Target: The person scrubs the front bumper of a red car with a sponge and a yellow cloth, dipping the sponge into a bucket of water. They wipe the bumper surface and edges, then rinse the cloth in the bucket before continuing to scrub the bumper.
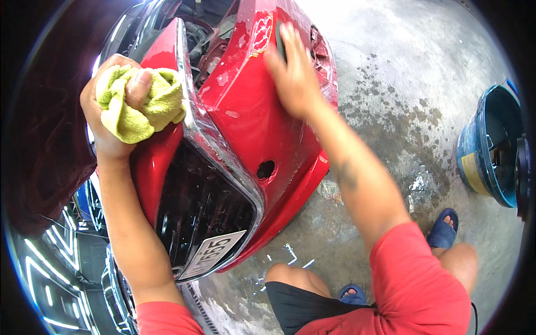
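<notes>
My left hand (105, 131) is closed around a crumpled yellow-green microfiber cloth (131, 109), held over the front edge of the car's red hood beside the chrome grille trim (192, 106). With fingers stretched forward, my right hand (296, 81) presses a dark flat pad (280, 43) against the red bumper (240, 120). Most of the pad is hidden beneath the fingers. Just left of it, the paint has a worn patch (261, 33) with pale and yellowish edges. Whitish scuffs mark the bumper near the open headlight recess (209, 53).
Below the hood sit the black grille (195, 187) and a licence plate (212, 254). A round hole (267, 169) pierces the bumper. At the right stands a blue bucket (466, 148) on wet-spotted concrete (385, 106). My sandalled feet (444, 229) are close to the car.
</notes>
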A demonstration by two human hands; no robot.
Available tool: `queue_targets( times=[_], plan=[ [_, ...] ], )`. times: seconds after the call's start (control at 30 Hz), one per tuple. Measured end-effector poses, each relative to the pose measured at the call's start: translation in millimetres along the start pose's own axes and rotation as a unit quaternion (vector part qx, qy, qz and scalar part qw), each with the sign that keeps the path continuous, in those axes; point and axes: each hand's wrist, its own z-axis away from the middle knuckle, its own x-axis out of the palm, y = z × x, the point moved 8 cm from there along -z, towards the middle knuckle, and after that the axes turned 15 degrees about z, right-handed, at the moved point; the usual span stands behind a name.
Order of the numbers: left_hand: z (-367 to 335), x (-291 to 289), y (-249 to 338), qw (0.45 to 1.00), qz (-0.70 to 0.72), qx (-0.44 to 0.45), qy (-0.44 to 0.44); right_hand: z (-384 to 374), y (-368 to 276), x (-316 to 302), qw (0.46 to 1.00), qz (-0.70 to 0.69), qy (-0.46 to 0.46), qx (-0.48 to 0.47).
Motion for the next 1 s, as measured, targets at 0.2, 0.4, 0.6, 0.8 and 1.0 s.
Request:
queue_targets(
  times=[0.2,0.4,0.6,0.8,1.0],
  plan=[
    [9,-9,-3,0.999,-0.035,-0.015,0.01,121,-60,12,0.999,0.03,-0.004,-0.044],
    [5,-5,-4,1.0,-0.017,-0.019,0.003,80,-20,9,0.998,0.042,0.022,-0.035],
    [7,-4,-9,0.999,0.007,-0.038,-0.001,57,20,21,0.994,0.067,0.073,-0.048],
    [14,-11,-15,1.0,-0.004,-0.016,-0.001,263,-37,41,0.999,-0.024,-0.042,0.02],
    [9,-6,-19,1.0,-0.006,-0.001,0.02,110,40,19,0.998,-0.021,-0.006,0.062]
  ],
)
